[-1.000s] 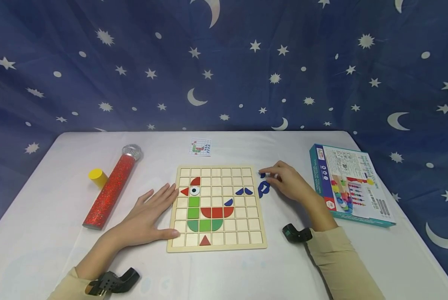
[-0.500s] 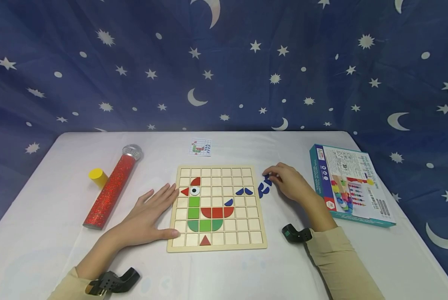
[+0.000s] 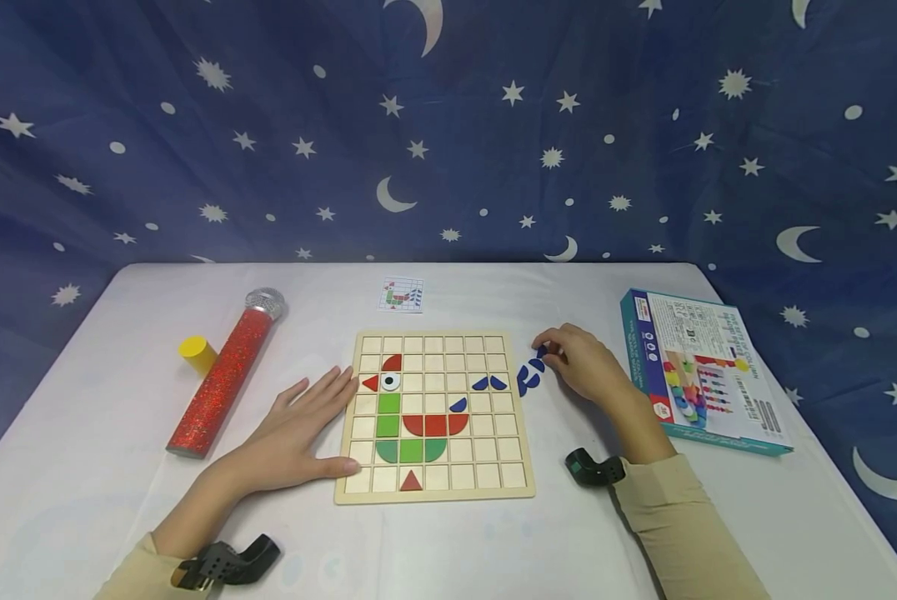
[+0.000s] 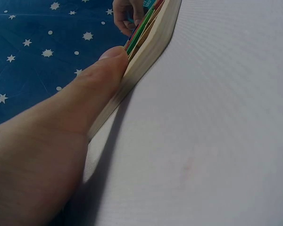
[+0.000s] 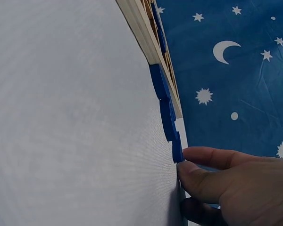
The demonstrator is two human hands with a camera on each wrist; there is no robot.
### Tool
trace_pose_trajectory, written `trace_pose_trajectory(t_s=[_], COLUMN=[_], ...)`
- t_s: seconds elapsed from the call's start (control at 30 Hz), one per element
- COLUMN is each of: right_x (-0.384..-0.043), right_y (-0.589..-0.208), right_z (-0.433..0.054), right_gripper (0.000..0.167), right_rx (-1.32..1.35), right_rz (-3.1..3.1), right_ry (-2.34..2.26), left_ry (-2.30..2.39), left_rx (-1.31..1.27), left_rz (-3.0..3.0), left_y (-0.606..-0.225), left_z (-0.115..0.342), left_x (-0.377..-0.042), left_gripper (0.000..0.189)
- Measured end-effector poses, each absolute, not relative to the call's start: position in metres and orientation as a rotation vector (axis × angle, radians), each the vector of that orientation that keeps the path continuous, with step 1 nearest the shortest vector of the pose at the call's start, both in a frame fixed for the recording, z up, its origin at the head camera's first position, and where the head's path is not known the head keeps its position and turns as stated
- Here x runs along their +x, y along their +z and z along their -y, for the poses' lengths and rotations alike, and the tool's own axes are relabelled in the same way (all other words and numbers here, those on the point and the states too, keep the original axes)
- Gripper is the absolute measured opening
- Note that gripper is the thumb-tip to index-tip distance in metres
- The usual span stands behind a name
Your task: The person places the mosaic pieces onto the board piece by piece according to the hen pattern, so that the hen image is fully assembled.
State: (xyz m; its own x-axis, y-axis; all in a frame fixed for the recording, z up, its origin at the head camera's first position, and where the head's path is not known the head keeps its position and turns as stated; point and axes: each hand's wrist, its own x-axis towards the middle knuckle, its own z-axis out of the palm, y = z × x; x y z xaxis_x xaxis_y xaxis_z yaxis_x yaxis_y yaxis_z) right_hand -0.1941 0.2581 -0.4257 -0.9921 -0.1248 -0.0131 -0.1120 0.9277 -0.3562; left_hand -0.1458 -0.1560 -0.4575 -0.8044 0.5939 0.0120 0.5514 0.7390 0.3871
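A wooden grid board [image 3: 491, 475] lies on the table, with red, green and blue pieces forming a bird shape in its squares. My left hand [image 3: 298, 437] rests flat with spread fingers at the board's left edge; in the left wrist view its thumb [image 4: 104, 66] touches the rim. Just right of the board, my right hand [image 3: 583, 362] pinches a blue half-round piece [image 3: 542, 352] between thumb and forefinger. Several more blue pieces [image 3: 523, 377] lie beside that hand. In the right wrist view the fingertips partly hide what they hold, near other blue pieces [image 5: 167, 117].
A small picture card [image 3: 400, 295] lies behind the board. To the left are a red glittery microphone-shaped tube [image 3: 227, 379] and a yellow cylinder [image 3: 197, 356]. A printed toy box [image 3: 707, 371] lies at the right, and a starry curtain [image 3: 486, 167] hangs behind the table.
My right hand has shifted slightly right, away from the board, and a blue piece has moved right with its fingertips. The left hand stays put on the board's edge.
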Motion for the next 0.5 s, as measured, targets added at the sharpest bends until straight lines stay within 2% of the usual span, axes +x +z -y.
trace_pose_trajectory(t_s=[0.5], right_x=[-0.1924], right_y=[-0.4249], right_z=[-0.2623], right_gripper=[0.015], right_rx=[-0.184], right_rz=[-3.073], right_ry=[-0.482], left_ry=[0.575], left_rx=[0.941], left_rz=[-2.82], left_y=[-0.4557], left_z=[0.1559], left_x=[-0.1455], left_gripper=[0.107])
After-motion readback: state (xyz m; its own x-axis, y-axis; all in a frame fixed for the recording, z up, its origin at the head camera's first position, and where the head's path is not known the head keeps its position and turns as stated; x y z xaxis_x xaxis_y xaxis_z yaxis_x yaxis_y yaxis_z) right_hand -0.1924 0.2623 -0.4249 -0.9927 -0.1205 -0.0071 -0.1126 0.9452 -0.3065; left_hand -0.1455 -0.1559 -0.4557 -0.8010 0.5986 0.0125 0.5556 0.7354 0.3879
